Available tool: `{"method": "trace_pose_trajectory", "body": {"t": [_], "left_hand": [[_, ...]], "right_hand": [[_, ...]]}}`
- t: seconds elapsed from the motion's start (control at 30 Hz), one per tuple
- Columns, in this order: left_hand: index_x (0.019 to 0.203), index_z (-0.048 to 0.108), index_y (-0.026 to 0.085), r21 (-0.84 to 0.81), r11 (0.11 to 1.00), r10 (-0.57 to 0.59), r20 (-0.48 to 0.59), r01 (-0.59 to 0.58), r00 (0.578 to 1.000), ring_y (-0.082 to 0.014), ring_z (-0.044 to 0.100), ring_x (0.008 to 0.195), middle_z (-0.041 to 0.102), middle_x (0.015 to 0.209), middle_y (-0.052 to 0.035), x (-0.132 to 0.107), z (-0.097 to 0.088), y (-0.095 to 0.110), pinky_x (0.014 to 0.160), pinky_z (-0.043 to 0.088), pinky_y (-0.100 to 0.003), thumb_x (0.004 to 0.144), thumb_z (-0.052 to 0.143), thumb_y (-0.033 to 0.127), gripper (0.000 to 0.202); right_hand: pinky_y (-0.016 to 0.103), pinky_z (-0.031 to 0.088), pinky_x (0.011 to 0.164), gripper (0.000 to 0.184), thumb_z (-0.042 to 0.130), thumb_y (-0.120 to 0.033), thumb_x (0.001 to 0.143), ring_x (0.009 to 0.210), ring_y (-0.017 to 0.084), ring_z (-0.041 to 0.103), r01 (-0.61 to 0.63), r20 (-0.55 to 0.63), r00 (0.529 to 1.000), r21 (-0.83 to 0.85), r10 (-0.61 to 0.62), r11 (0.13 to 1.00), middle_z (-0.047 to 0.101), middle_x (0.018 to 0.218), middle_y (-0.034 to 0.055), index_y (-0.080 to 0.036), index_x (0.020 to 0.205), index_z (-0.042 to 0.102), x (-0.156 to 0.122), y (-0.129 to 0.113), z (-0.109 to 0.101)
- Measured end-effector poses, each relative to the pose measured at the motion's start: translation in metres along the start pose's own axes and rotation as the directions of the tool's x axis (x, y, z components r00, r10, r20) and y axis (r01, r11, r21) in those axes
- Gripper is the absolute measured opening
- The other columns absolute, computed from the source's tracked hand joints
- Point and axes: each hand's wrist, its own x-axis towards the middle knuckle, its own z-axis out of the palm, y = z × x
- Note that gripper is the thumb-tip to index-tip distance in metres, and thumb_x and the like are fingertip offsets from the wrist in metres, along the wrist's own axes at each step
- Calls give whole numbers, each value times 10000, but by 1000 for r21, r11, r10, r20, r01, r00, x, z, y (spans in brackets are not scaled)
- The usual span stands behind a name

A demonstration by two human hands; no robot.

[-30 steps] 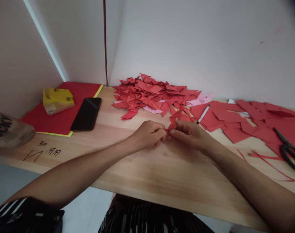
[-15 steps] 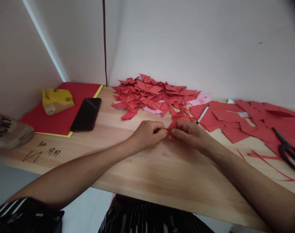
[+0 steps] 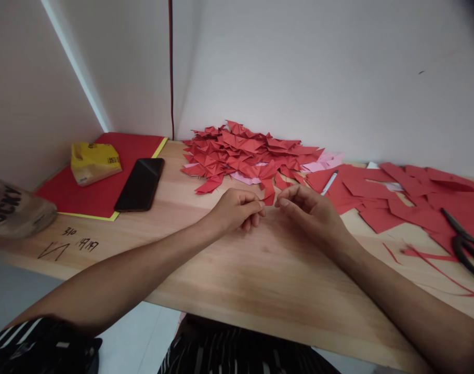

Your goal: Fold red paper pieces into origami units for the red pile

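Work well along at a pale wooden bench, judging by the paper. Spread from the middle of the back edge toward the right end, flat red sheets, apparently left to fold. Heaped at mid back edge, folded red pieces, seemingly done. In the back left corner, a yellow-edged red sheet; at the left edge, a brown bag. Just short of the heap, left hand, thumb and forefinger pinched narrow, and right hand, fingers loosely curled. On the yellow-edged sheet, a black phone, partly over its side, and a yellow packet; toward the right end, scissors. Between the hands, apparently gripped at the left fingertips, a single folded piece, probably near completion; right fingers touching or apart, cannot tell. Smallest, a white pen and red offcut strips.
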Motion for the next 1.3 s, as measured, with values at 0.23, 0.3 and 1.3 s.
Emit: {"method": "trace_pose_trajectory", "body": {"t": [0.23, 0.3, 1.3], "left_hand": [[633, 615, 103, 107, 994, 33, 23, -35, 999, -34, 463, 348, 577, 488, 23, -3, 0, 2, 368, 331, -138, 827, 543, 136, 209], [634, 618, 104, 115, 993, 39, 23, -41, 999, -37, 468, 352, 579, 489, 23, -4, 1, 2, 367, 333, -139, 823, 543, 139, 207], [654, 594, 133, 258, 938, 228, 48, -232, 972, -48, 515, 448, 598, 546, 24, -1, -2, -7, 467, 397, -150, 818, 530, 160, 179]], "right_hand": [[309, 491, 682, 180, 602, -377, 870, 782, 174, 616, 2, 25, 1000, -27, -2, 1000, 670, 886, 46, -200, 900, 614, 0, 5, 3], [313, 492, 679, 173, 609, -374, 865, 782, 176, 617, 4, 28, 1000, -32, -3, 999, 666, 885, 45, -204, 895, 607, 0, 5, 3], [286, 463, 585, 101, 592, -270, 866, 655, 156, 610, 40, 82, 996, -44, -36, 998, 650, 733, 11, -219, 810, 525, -5, 2, 8]]}}
